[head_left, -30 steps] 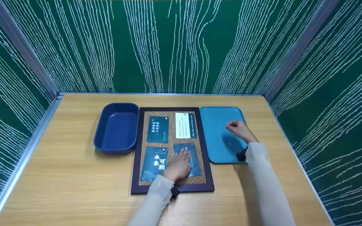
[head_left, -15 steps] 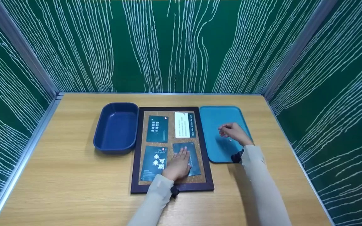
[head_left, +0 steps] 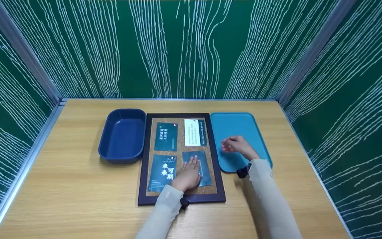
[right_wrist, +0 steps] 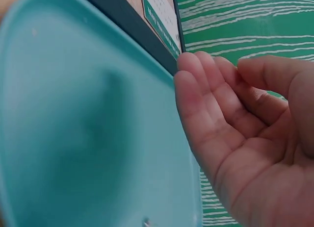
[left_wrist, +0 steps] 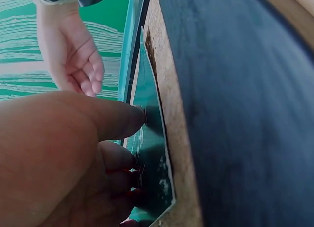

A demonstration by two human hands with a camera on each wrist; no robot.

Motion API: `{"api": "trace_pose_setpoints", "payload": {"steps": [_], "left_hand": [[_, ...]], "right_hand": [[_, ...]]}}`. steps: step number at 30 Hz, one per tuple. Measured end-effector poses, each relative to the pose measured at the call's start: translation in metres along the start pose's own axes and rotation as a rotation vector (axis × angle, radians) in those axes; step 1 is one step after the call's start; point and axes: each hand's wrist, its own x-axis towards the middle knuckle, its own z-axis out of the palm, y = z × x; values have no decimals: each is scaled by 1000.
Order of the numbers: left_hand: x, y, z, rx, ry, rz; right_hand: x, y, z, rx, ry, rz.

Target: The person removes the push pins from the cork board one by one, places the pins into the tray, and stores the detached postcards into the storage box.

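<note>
My left hand [head_left: 187,176] lies with straight fingers on the lower-right dark teal card [head_left: 205,169] of a framed corkboard [head_left: 207,198]. In the left wrist view, the thumb and fingertips touch this card [left_wrist: 153,124], whose near edge stands slightly off the cork. Over the light-blue tray [head_left: 232,122], near the board's right side, hovers my right hand [head_left: 239,146]. Its thumb tip meets the index finger in the right wrist view; whether something small sits between them is hidden. A tiny shiny piece [right_wrist: 146,222] lies on the tray.
The board also bears an upper-left teal card [head_left: 166,141], a lower-left teal card [head_left: 158,172] and an upper-right white-and-teal card [head_left: 192,134]. A deep blue bin [head_left: 123,137] stands left of the board. Green panels [head_left: 138,49] with white lines enclose the wooden table [head_left: 61,186].
My right hand has moved left and slightly nearer over the tray, towards the board. The left hand has stayed in place on the lower-right card.
</note>
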Motion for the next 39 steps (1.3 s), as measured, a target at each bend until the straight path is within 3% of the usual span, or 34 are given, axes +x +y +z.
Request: {"api": "trace_pose_setpoints", "payload": {"steps": [9, 19, 26, 39], "left_hand": [[-1, -1, 1, -1, 17, 10], [-1, 0, 2, -5, 35, 4], [-1, 0, 1, -4, 25, 14], [-2, 0, 1, 8, 34, 11]], "right_hand": [[3, 4, 19, 104, -72, 51], [1, 3, 38, 95, -120, 104], [-3, 0, 48, 120, -148, 88], [-4, -1, 59, 164, -117, 129]]}}
